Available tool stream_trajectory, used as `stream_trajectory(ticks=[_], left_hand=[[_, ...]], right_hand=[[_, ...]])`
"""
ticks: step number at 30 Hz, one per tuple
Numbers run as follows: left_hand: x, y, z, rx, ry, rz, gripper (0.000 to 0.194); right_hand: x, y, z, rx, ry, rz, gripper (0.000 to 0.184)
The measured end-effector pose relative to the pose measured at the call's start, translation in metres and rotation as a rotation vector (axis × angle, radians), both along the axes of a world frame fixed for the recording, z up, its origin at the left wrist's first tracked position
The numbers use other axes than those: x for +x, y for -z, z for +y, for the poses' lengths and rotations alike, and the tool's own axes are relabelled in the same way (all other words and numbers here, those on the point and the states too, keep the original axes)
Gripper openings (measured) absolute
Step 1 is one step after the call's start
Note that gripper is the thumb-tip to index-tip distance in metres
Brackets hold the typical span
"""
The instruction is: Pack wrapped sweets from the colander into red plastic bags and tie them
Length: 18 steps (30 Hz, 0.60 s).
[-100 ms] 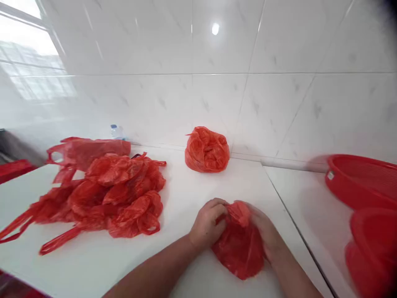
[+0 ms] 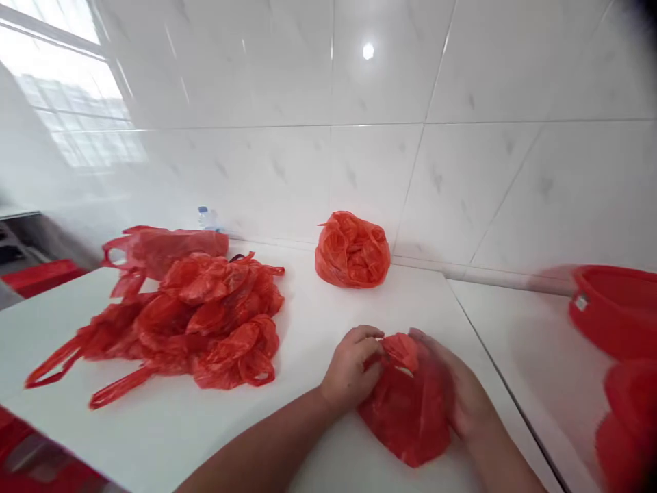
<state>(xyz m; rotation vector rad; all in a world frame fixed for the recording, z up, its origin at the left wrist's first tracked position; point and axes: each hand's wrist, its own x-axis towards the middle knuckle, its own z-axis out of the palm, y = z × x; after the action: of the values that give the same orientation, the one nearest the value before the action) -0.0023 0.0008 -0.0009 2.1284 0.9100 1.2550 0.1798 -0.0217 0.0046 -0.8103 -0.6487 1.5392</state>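
Observation:
A red plastic bag (image 2: pixel 408 418) is between my two hands over the white table, its top crumpled and a pale patch showing just under that top. My left hand (image 2: pixel 354 370) has its fingers curled onto the upper left edge of the bag. On the other side, my right hand (image 2: pixel 462 387) holds the bag's right side, slightly blurred, with some fingers hidden by the plastic. Left of my hands lies a pile of red plastic bags (image 2: pixel 205 322) with loop handles. A rounded, bunched red bag (image 2: pixel 353 252) rests by the wall.
Red plastic baskets (image 2: pixel 616 315) stand at the right, past a seam in the white tabletop (image 2: pixel 308 308). A clear bottle with a blue cap (image 2: pixel 204 218) is at the back left. Behind runs a tiled wall (image 2: pixel 380 178). Red objects (image 2: pixel 44 277) sit beyond the table's left edge.
The view has turned a little to the left, so everything sits further right. My right hand has shifted slightly away from my left, and the bag between them looks wider.

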Motion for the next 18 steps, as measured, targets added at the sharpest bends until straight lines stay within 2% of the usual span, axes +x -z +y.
stream_trajectory(ticks=[4, 6, 8, 11, 15, 18], left_hand=[[-0.004, -0.001, 0.01, -0.063, -0.097, -0.165, 0.021], [-0.007, -0.002, 0.017, -0.171, -0.173, -0.302, 0.012], [-0.011, -0.002, 0.024, -0.306, -0.237, -0.426, 0.006], [-0.017, -0.002, 0.031, -0.428, -0.264, -0.511, 0.012], [-0.02, -0.001, 0.034, -0.415, -0.269, -0.532, 0.013], [-0.02, 0.0, 0.033, -0.42, -0.293, -0.521, 0.011]], right_hand=[[0.025, 0.011, 0.015, -0.071, 0.175, 0.058, 0.03], [0.038, 0.017, 0.023, -0.116, 0.318, 0.07, 0.033], [0.048, 0.023, 0.028, -0.15, 0.401, 0.071, 0.033], [0.053, 0.03, 0.031, -0.137, 0.36, 0.001, 0.033], [0.049, 0.032, 0.028, -0.089, 0.286, -0.169, 0.034], [0.042, 0.023, 0.022, -0.067, 0.241, -0.335, 0.036]])
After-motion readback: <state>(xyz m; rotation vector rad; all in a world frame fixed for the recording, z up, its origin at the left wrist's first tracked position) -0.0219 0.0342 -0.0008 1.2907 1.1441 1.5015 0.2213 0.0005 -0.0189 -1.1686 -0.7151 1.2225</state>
